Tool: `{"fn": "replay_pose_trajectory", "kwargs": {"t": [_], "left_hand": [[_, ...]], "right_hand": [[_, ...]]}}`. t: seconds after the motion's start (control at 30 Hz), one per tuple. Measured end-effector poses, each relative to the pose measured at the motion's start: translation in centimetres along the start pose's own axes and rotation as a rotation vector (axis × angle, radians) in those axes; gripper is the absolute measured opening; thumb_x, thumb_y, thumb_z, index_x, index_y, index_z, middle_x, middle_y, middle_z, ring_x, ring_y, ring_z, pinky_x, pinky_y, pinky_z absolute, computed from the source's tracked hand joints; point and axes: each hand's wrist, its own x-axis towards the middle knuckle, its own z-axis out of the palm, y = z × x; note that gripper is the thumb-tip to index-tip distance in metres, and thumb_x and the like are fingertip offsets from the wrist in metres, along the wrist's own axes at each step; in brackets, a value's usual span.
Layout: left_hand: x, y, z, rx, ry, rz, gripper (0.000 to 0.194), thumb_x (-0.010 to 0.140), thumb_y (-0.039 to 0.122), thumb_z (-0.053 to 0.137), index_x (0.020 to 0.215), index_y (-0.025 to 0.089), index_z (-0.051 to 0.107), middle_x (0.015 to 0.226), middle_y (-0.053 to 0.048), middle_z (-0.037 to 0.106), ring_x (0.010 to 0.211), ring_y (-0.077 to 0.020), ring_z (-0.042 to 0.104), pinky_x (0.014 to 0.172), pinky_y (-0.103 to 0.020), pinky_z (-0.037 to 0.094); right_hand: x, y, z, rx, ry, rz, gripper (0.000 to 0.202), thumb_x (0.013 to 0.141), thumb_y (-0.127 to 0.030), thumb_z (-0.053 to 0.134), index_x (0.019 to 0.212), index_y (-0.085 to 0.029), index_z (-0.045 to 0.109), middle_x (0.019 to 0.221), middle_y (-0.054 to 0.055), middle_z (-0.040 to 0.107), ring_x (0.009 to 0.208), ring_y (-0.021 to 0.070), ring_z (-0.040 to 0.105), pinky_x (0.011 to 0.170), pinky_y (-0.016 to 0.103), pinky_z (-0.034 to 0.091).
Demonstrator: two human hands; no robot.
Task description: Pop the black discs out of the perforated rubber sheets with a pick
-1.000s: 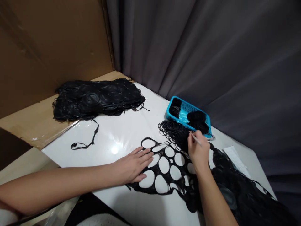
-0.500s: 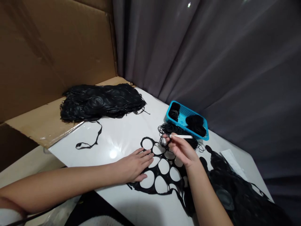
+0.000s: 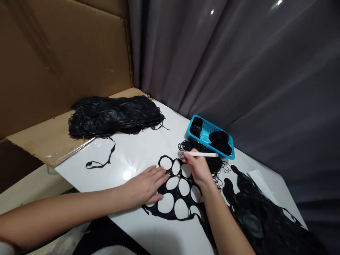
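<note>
A black sheet full of round holes [image 3: 178,191] lies flat on the white table [image 3: 138,152]. My left hand [image 3: 150,184] rests palm down on the sheet's left side, fingers stretched out. My right hand [image 3: 198,166] is closed round a white pen-like tool [image 3: 204,154], above the sheet's upper right part; the tool's tip is hard to make out. Behind the right hand lies a tangle of thin black rings [image 3: 192,145], beside a blue basket [image 3: 232,156] that holds black bundles [image 3: 220,141].
A thick stack of black sheets [image 3: 117,115] lies at the back left, near a cardboard panel [image 3: 66,53]. A black strip [image 3: 110,156] lies in front. More black material [image 3: 255,212] and a white paper [image 3: 261,182] are at the right. A grey curtain [image 3: 239,63] hangs behind.
My right hand has moved slightly left and down with the white tool, closer to the sheet. My left hand has shifted a little to the left on the sheet.
</note>
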Motion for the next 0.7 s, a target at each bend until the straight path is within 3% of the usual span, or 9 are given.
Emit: {"fn": "replay_pose_trajectory", "kwargs": {"t": [0.13,0.27,0.57,0.7], "left_hand": [[-1.2,-0.8,0.2,0.048,0.018,-0.050,0.051,0.102,0.043,0.048,0.138,0.008,0.050,0.140,-0.019,0.056,0.132,-0.0321,0.051,0.114,-0.043,0.033],[-1.7,-1.3,0.6,0.060,0.000,-0.036,0.051,0.103,0.043,0.047,0.138,0.007,0.051,0.141,-0.018,0.057,0.134,-0.0311,0.048,0.116,-0.041,0.032],[-1.4,-1.0,-0.1,0.040,-0.022,-0.023,0.047,0.101,0.040,0.053,0.137,0.011,0.051,0.144,-0.016,0.054,0.134,-0.0329,0.047,0.112,-0.044,0.033],[-1.2,-0.9,-0.4,0.035,-0.042,-0.021,0.046,0.099,0.039,0.057,0.136,0.012,0.051,0.144,-0.015,0.054,0.134,-0.0344,0.045,0.111,-0.046,0.033]], "right_hand": [[-2.7,2.7,2.4,-0.422,-0.194,-0.077,0.026,0.085,-0.039,0.069,0.072,-0.022,0.054,0.083,0.002,0.070,0.081,0.0190,0.063,0.077,0.032,0.047],[-3.6,3.2,2.8,-0.629,-0.210,-0.128,0.021,0.090,-0.037,0.061,0.076,-0.022,0.058,0.089,0.003,0.071,0.079,0.0196,0.060,0.076,0.033,0.044],[-3.7,3.4,3.2,-0.580,-0.209,-0.137,0.020,0.087,-0.036,0.063,0.075,-0.022,0.059,0.093,0.004,0.071,0.085,0.0199,0.061,0.081,0.032,0.044],[-3.3,4.1,3.0,-0.334,0.056,-0.084,0.028,0.084,-0.044,0.067,0.073,-0.023,0.053,0.074,0.000,0.064,0.069,0.0169,0.056,0.070,0.030,0.045]]}}
